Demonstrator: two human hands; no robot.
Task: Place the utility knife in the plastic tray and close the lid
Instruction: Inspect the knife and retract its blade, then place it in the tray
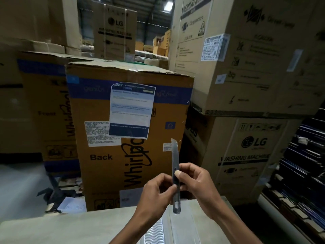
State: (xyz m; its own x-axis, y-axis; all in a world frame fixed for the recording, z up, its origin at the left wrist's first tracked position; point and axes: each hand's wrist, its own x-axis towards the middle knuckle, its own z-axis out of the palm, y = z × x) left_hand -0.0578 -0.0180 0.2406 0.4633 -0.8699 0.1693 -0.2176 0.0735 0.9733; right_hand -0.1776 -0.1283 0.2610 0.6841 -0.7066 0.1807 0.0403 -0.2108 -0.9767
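Above the pale surface (70, 226), both hands hold the utility knife (175, 176) upright, blade extended and pointing up. Left hand (156, 194) pinches the handle from the side; right hand (195, 184) grips it, thumb pressed on the body where a slider would likely sit. Sound practice, in my judgement: retract the blade fully before lowering the knife, keeping fingers off the edge. Directly below lies the clear plastic tray (175, 231), ribbed on its left part, with nothing visibly in it; its lid cannot be told apart. Cardboard appliance boxes (123, 155) stand behind.
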